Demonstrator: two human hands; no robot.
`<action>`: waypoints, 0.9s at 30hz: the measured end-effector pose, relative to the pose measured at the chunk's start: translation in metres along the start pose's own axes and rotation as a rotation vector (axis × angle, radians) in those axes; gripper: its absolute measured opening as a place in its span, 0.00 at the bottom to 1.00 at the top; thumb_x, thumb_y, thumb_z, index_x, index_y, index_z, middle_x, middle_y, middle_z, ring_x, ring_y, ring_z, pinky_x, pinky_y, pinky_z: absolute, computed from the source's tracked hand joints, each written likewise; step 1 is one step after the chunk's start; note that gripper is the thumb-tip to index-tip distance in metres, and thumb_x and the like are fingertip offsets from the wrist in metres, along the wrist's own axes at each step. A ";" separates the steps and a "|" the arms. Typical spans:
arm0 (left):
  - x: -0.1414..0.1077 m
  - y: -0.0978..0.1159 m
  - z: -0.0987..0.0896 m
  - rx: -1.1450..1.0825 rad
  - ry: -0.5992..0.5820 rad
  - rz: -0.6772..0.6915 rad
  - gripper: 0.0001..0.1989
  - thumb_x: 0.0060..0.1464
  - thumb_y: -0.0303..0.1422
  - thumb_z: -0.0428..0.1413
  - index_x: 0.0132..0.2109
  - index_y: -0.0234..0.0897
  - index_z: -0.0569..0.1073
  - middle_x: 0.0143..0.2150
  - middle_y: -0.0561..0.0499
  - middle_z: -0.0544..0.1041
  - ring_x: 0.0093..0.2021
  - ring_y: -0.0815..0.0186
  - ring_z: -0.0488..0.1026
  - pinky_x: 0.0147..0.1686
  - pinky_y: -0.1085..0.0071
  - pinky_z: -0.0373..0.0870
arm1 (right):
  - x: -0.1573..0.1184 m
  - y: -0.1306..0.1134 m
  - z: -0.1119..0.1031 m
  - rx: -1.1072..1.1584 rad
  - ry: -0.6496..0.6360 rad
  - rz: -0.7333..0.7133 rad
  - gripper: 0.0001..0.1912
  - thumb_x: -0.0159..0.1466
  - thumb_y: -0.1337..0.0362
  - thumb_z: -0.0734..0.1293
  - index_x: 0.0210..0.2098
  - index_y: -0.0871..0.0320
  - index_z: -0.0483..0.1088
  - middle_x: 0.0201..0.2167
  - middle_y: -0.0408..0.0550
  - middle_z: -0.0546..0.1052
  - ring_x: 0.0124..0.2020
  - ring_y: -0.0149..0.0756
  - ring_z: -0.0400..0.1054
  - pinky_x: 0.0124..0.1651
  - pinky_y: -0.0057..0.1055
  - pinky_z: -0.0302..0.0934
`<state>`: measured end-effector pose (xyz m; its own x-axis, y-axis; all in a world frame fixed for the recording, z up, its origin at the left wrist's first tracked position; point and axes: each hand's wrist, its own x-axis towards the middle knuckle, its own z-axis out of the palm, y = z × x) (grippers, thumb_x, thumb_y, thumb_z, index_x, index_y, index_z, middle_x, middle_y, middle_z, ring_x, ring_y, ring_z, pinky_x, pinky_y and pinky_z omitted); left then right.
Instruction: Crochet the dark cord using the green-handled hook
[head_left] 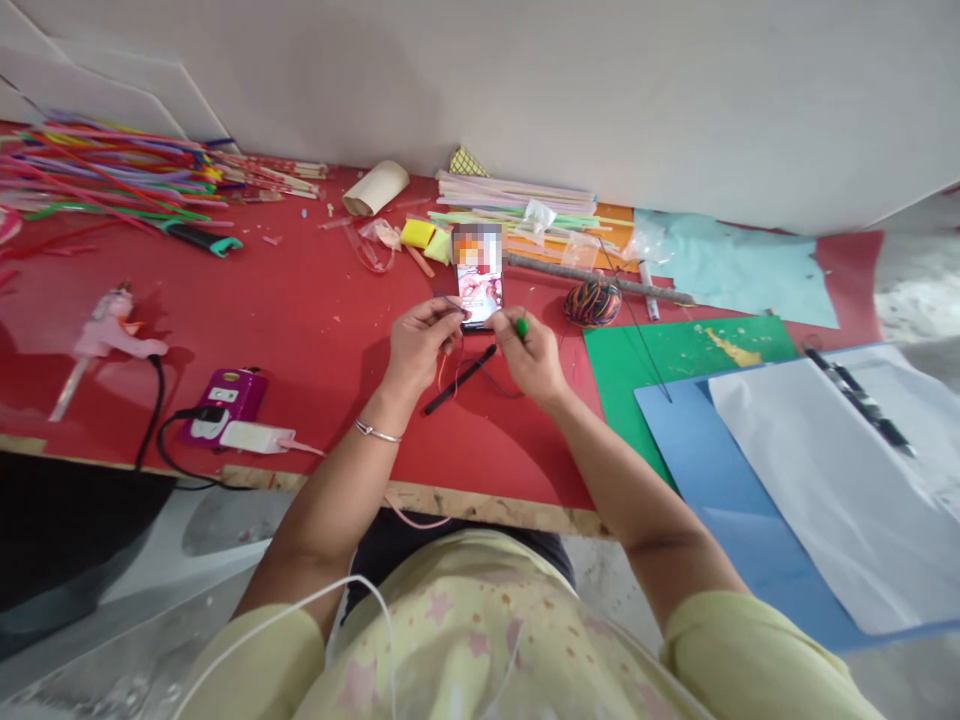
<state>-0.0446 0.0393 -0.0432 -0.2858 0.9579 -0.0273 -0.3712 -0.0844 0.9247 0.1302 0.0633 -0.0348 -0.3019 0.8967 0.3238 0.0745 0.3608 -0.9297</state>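
Observation:
My left hand (421, 340) is closed in a pinch on a thin dark strand of yarn (450, 301) in front of the phone. Close by, my right hand (529, 352) is closed on a small green-handled tool (522, 327) with a thin shaft, which looks like a crochet hook; its tip is too small to make out. Behind both hands is a lit phone (480, 285), its lower part near my fingertips. Loose yarn trails under my hands, across a black pen (460, 380) on the red tabletop (337, 340). A multicoloured yarn ball (592, 303) sits right of my right hand.
Pipe cleaners (112, 170) heap at the back left. A purple power adapter (229, 405) with cables lies front left. Paper straws (517, 190), a cardboard tube (376, 188) and a stick (600, 277) are at the back. Green (637, 365) and blue sheets (739, 540) cover the right.

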 end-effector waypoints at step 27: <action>-0.007 -0.010 0.008 0.051 -0.071 0.009 0.09 0.46 0.34 0.71 0.37 0.38 0.83 0.25 0.53 0.77 0.22 0.73 0.71 0.18 0.78 0.62 | 0.000 0.001 0.006 -0.163 0.080 0.055 0.09 0.64 0.58 0.71 0.36 0.57 0.80 0.20 0.38 0.68 0.23 0.28 0.57 0.30 0.29 0.54</action>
<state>-0.0323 0.0356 -0.0493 -0.2244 0.9745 0.0065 -0.3231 -0.0807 0.9429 0.1244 0.0621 -0.0369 -0.2175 0.9313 0.2921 0.2439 0.3416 -0.9076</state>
